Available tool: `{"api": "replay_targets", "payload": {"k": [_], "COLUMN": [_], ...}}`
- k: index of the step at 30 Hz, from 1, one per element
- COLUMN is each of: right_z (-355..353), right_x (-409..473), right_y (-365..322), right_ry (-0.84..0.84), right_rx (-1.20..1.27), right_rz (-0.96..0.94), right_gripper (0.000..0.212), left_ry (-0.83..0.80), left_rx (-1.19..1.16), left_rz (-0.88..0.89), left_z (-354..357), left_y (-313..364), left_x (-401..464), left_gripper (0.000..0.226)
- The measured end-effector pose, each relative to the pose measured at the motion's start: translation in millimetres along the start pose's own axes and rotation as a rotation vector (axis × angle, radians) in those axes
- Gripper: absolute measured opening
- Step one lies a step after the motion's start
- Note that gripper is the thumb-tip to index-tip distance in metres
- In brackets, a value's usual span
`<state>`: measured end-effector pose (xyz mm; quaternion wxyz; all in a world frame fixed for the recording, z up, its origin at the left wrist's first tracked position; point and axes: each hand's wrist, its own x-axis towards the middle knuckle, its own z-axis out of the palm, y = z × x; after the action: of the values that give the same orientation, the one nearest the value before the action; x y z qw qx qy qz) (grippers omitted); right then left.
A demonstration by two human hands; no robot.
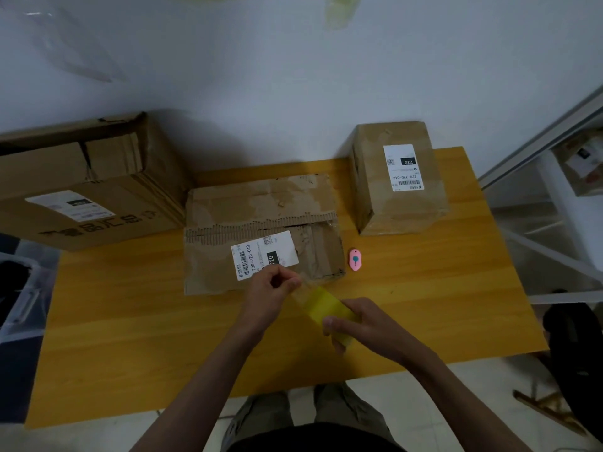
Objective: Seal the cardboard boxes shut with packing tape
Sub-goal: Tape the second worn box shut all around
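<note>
A worn, flat cardboard box [261, 220] with a white shipping label lies in the middle of the yellow table [130, 321]. Just in front of it my right hand [365, 324] grips a roll of yellowish packing tape [326, 308]. My left hand [270, 291] pinches the free end of the tape, pulled a short way off the roll over the box's near edge. A taller box [398, 181] with a label stands at the back right. A big box [81, 181] sits at the back left, partly off the table.
A small pink cutter [355, 260] lies right of the middle box. The white wall rises just behind the boxes. A clear plastic bin [19, 295] stands left of the table, a white metal rack [554, 223] to the right, and a dark chair [574, 353] at lower right.
</note>
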<state>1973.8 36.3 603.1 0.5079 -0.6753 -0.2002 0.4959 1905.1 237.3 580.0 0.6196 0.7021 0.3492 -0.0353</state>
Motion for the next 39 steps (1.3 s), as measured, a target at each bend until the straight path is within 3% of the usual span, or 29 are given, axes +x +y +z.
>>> {"api": "replay_targets", "payload": {"k": [10,15,20,27,30,34,39], "right_z": [4.5,21.0,22.4,30.6,35.1,34.0,30.5], "right_x": [-5.5,-3.5,-2.4,4.3,8.3,10.0,18.2], "right_y": [17.7,32.7,59.0,66.9,70.8,67.1,58.5], "right_ry": [0.039,0.009,0.1,0.091,0.088,0.107,0.251], "right_rx": [0.112,0.094,-0.094,-0.178,-0.257,-0.323,-0.465], "right_rz": [0.051,0.116,0.194,0.246,0.266,0.296,0.358], "right_gripper": [0.031,0.025,0.035,0.04,0.055,0.048,0.074], "left_ry": [0.021,0.05,0.146,0.163,0.156,0.176,0.191], "left_rx": [0.134,0.194,0.16,0.12,0.151,0.167,0.179], "left_rz": [0.058,-0.004,0.014,0.058,0.062,0.084,0.136], "left_z": [8.6,6.6,-3.5,-16.2,-21.2,-20.2,-18.2], "left_y": [-19.8,-47.4,-53.4,-61.7,-64.7,-70.3,-55.1], "left_x": [-5.3,-23.2,-27.4,-37.3,-42.3,-50.1,-43.3], "left_gripper": [0.005,0.006,0.007,0.004,0.004,0.007,0.011]}}
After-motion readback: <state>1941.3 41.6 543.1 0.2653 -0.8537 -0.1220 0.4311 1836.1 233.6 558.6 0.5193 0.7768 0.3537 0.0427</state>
